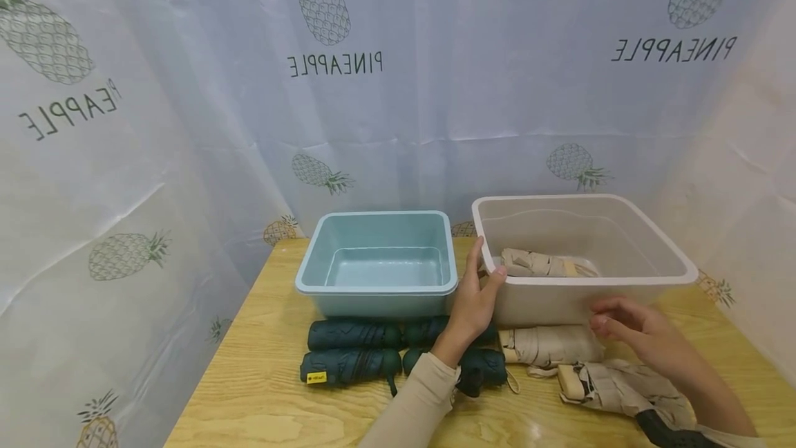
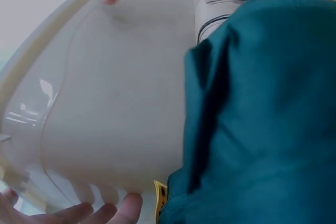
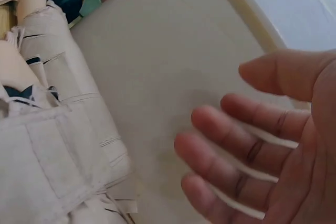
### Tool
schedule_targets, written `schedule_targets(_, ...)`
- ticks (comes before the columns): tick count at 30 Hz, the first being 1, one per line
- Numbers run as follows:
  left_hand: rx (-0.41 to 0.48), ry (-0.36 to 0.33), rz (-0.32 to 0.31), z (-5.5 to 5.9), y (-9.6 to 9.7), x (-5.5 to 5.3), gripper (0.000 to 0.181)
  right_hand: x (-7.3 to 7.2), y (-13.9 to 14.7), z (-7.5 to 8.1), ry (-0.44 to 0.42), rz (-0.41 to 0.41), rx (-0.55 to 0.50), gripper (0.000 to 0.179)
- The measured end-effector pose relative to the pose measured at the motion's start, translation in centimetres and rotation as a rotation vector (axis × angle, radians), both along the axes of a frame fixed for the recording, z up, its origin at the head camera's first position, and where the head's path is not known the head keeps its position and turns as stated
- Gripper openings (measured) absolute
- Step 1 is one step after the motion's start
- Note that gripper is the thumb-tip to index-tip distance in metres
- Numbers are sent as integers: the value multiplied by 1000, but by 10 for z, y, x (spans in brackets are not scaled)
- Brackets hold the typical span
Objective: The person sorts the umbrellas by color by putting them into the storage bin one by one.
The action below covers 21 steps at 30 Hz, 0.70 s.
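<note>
My left hand touches the left side of the beige bin, thumb at the front corner of its rim and fingers along the outer wall. Close to the bin's front wall, my right hand holds nothing, its fingers loosely bent. Inside the bin lies a folded beige umbrella. A second beige umbrella lies along the bin's front, and a third beige umbrella is nearer me, partly behind the right forearm. Folded dark teal umbrellas lie around the left wrist, which hides part of them.
A light blue bin stands left of the beige one, with nothing visible inside. Both stand toward the back of a wooden table. A pineapple-print curtain hangs behind and along both sides.
</note>
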<state>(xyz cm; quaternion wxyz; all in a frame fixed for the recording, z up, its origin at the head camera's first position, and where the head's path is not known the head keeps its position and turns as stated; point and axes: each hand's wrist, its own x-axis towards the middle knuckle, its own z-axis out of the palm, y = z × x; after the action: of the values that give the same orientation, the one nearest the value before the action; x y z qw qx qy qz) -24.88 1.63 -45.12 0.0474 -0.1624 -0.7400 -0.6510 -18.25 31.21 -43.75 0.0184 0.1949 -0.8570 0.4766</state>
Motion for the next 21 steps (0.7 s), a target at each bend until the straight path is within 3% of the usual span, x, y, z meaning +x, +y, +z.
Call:
schedule_targets(6, 1, 3, -3, 0, 0, 0, 71, -2, -6, -10, 18, -135, 92, 24)
schedule_targets(11, -4, -2, 0, 1, 0, 0, 71, -2, -10, -14, -47, -201, 239, 31)
schedule_targets(14, -6, -4, 2, 0, 0, 0, 70, -4, -11, -17, -88, -210, 287, 35)
schedule_targets(21, 7, -8, -5, 0, 1, -1, 70, -10, -14, -24, -72, -208, 321, 34)
